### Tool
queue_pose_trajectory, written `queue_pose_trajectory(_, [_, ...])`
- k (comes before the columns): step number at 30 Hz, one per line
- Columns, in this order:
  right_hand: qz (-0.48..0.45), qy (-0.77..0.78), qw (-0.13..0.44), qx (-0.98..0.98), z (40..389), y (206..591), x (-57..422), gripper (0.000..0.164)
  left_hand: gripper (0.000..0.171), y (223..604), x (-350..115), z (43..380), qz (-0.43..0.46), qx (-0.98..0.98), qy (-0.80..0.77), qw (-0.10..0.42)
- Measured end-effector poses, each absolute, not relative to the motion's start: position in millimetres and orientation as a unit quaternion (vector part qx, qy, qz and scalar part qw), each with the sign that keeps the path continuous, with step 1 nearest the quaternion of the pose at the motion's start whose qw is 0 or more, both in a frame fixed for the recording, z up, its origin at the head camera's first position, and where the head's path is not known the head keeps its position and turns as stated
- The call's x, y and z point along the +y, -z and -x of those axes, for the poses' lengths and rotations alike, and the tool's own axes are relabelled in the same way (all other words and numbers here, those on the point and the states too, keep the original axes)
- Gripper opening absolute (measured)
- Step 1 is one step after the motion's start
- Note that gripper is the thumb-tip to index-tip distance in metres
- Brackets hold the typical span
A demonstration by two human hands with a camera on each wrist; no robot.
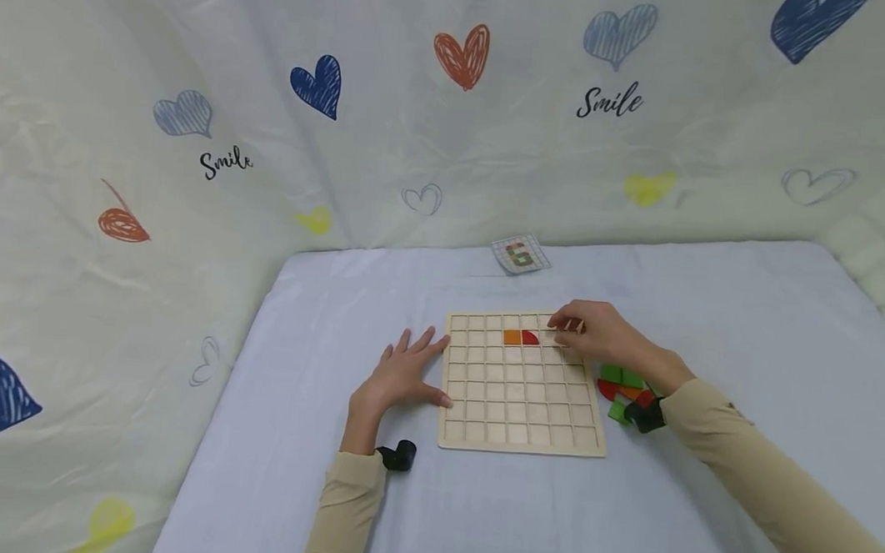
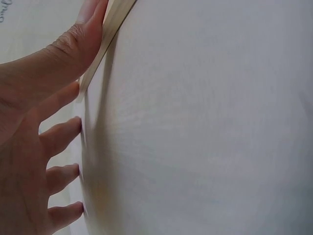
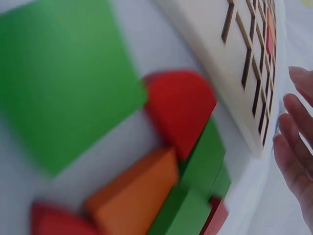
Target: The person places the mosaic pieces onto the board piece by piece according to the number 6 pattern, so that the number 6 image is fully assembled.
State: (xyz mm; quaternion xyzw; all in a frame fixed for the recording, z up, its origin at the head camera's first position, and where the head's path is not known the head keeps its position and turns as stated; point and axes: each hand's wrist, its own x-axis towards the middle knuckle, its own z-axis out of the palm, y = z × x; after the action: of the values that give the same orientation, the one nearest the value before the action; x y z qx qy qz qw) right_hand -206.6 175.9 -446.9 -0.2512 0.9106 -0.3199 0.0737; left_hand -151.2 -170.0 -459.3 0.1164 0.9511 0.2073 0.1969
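Note:
A wooden grid board [image 1: 495,411] lies flat on the table. In one of its upper rows sit an orange square [image 1: 512,337] and, directly right of it, a red quarter-round piece [image 1: 530,338]. My left hand [image 1: 398,376] is spread beside the board, with thumb and index finger at its left edge; the left wrist view shows the thumb [image 2: 80,46] against the wooden side. Over the board's upper right corner is my right hand [image 1: 597,328], its fingers loosely bent and apart from the thumb. No piece shows between them in the head or right wrist view.
Right of the board, partly under the right wrist, lies a loose pile of green blocks [image 1: 612,374], red rounded pieces [image 3: 180,110] and an orange piece [image 3: 137,191]. A card [image 1: 522,254] with a coloured grid pattern lies at the table's back edge, before a heart-printed cloth [image 1: 389,140].

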Motion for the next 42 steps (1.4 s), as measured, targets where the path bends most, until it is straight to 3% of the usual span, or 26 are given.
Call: queue_pose_trajectory(42, [0.206,0.254,0.073,0.942,177.2,454.5,252.0,0.023,0.106,454.4,-170.3,150.1,-0.118,0.951,-0.209,0.197])
